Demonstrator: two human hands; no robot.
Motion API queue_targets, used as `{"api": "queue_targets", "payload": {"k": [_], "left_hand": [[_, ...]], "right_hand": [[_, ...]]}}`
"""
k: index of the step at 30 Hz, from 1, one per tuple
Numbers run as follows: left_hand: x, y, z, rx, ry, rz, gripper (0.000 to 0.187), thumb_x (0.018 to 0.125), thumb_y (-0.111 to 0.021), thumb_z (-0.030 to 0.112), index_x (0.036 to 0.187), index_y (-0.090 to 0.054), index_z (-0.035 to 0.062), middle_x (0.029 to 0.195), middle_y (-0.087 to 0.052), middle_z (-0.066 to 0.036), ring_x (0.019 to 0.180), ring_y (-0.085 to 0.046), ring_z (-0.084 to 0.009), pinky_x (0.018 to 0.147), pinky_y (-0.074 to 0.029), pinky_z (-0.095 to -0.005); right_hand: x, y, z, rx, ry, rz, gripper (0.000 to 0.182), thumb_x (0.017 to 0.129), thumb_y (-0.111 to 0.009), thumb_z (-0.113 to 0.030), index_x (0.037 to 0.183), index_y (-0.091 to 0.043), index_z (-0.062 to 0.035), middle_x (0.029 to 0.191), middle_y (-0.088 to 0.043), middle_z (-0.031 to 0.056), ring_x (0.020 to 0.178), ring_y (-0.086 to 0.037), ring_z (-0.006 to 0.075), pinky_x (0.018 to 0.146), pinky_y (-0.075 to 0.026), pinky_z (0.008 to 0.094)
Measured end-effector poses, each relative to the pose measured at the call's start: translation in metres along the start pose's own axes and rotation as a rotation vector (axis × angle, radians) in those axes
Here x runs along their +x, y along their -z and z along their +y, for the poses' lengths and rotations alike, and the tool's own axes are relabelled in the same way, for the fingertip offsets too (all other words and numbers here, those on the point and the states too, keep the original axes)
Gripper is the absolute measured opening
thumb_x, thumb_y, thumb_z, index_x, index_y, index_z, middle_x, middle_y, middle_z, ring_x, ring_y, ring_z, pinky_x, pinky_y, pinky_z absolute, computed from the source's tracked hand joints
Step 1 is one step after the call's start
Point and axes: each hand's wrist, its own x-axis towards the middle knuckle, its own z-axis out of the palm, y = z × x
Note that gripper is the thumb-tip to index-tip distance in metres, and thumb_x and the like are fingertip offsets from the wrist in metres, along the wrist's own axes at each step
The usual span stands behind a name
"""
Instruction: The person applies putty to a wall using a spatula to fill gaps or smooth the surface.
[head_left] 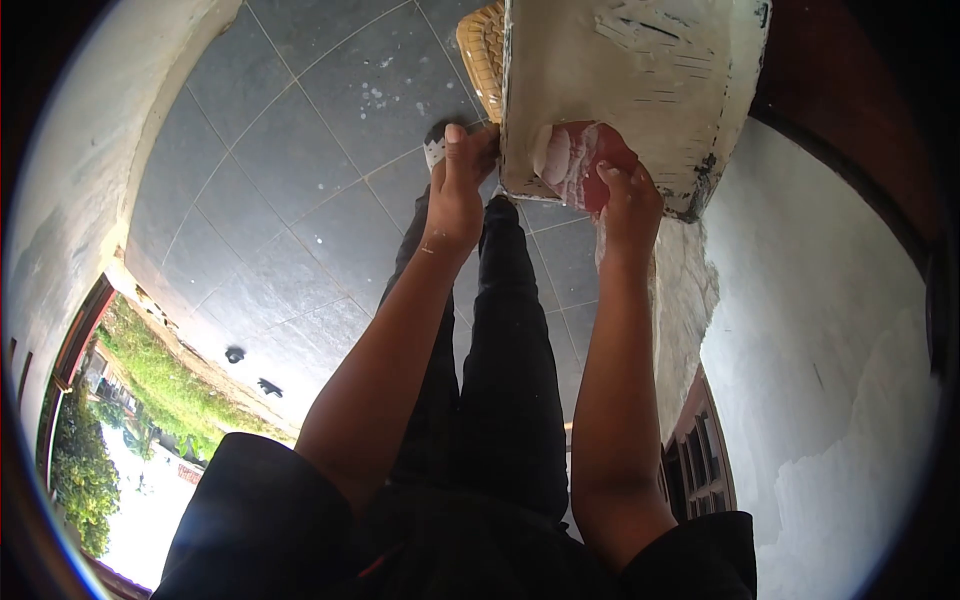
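Note:
My right hand (632, 212) is closed on a red, roughly rounded flat scraper (590, 165) smeared with white paste. The scraper lies over the lower part of a large off-white panel (640, 70), which has dark chipped edges and scattered dark marks. White paste also shows on my right fingers and near the wrist. My left hand (460, 190) is at the panel's left edge, thumb raised and the other fingers bent toward that edge. Their tips are dark and hard to make out, so whether they grip the edge is unclear.
Grey floor tiles (300, 150) with white spots lie below. A tan woven item (484, 60) sits behind the panel's left edge. Pale walls stand at left (90, 170) and right (810, 340). Two small dark objects lie on the floor at lower left. My legs are beneath my arms.

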Motion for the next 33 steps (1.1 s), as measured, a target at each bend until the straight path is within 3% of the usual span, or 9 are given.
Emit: {"api": "queue_targets", "payload": {"k": [4,7,12,14,22,27,29,31,33], "left_hand": [[0.000,0.001,0.004,-0.027,-0.005,-0.021,0.093,0.099,-0.023,0.068,0.137,-0.046,-0.0144,0.136,-0.053,-0.027,0.131,-0.049,-0.0333,0.116,-0.031,-0.0404],[0.000,0.000,0.005,-0.030,0.005,-0.025,0.092,0.100,-0.023,0.067,0.137,-0.046,-0.0139,0.137,-0.052,-0.027,0.132,-0.048,-0.0334,0.116,-0.030,-0.0407],[0.000,0.002,0.001,-0.045,0.002,-0.034,0.090,0.100,-0.023,0.066,0.138,-0.046,-0.0129,0.137,-0.052,-0.026,0.132,-0.048,-0.0333,0.116,-0.030,-0.0408],[0.001,0.003,0.001,0.001,0.007,-0.069,0.089,0.101,-0.012,0.064,0.141,-0.043,-0.0087,0.141,-0.050,-0.024,0.135,-0.046,-0.0332,0.118,-0.028,-0.0417],[-0.002,0.000,0.001,-0.039,0.014,-0.048,0.088,0.101,-0.018,0.064,0.139,-0.045,-0.0106,0.139,-0.052,-0.025,0.133,-0.048,-0.0326,0.117,-0.030,-0.0404],[-0.002,0.000,0.002,-0.056,0.002,-0.035,0.090,0.101,-0.022,0.066,0.138,-0.046,-0.0127,0.136,-0.053,-0.026,0.130,-0.050,-0.0325,0.116,-0.032,-0.0398],[0.000,0.004,0.000,-0.019,0.033,-0.083,0.091,0.100,-0.010,0.066,0.142,-0.041,-0.0082,0.144,-0.047,-0.024,0.138,-0.042,-0.0327,0.120,-0.025,-0.0412],[0.001,0.005,-0.002,-0.031,0.030,-0.077,0.092,0.100,-0.010,0.067,0.143,-0.040,-0.0083,0.145,-0.046,-0.024,0.139,-0.041,-0.0324,0.120,-0.024,-0.0412],[0.000,0.007,-0.002,-0.044,0.024,-0.071,0.093,0.099,-0.010,0.067,0.144,-0.039,-0.0084,0.146,-0.045,-0.024,0.140,-0.040,-0.0321,0.120,-0.024,-0.0412]], "right_hand": [[-0.002,-0.004,0.002,0.102,-0.004,0.008,0.017,0.087,-0.063,-0.014,0.092,-0.067,0.0018,0.082,-0.069,0.0069,0.074,-0.058,0.0131,0.072,-0.046,0.0296],[-0.005,-0.008,-0.001,-0.055,0.087,-0.035,0.017,0.087,-0.064,-0.014,0.092,-0.066,0.0023,0.082,-0.068,0.0077,0.074,-0.058,0.0127,0.072,-0.046,0.0298],[-0.006,-0.023,0.006,-0.023,0.079,-0.093,0.021,0.089,-0.063,-0.013,0.102,-0.068,0.0022,0.089,-0.071,0.0096,0.081,-0.063,0.0145,0.079,-0.048,0.0301],[-0.008,-0.026,0.005,-0.053,0.092,-0.090,0.021,0.089,-0.063,-0.012,0.104,-0.068,0.0020,0.091,-0.071,0.0099,0.083,-0.064,0.0151,0.080,-0.049,0.0302],[-0.005,-0.026,0.006,0.052,0.055,-0.111,0.022,0.091,-0.062,-0.012,0.106,-0.068,0.0022,0.093,-0.072,0.0087,0.085,-0.065,0.0160,0.083,-0.049,0.0302],[0.011,-0.019,-0.009,0.144,-0.151,-0.217,0.019,0.088,-0.065,-0.012,0.104,-0.068,-0.0034,0.093,-0.069,0.0026,0.081,-0.062,0.0131,0.074,-0.048,0.0296],[0.020,-0.013,-0.015,0.215,-0.298,-0.241,0.020,0.086,-0.066,-0.013,0.105,-0.068,-0.0070,0.092,-0.068,0.0012,0.078,-0.061,0.0126,0.070,-0.046,0.0296],[0.026,-0.004,-0.015,0.285,-0.439,-0.265,0.022,0.084,-0.068,-0.014,0.106,-0.067,-0.0106,0.092,-0.066,-0.0002,0.076,-0.060,0.0122,0.065,-0.045,0.0295],[0.030,0.004,-0.010,0.404,-0.463,-0.401,0.036,0.084,-0.070,-0.021,0.116,-0.060,-0.0098,0.099,-0.066,0.0001,0.079,-0.064,0.0127,0.064,-0.047,0.0281]]}}
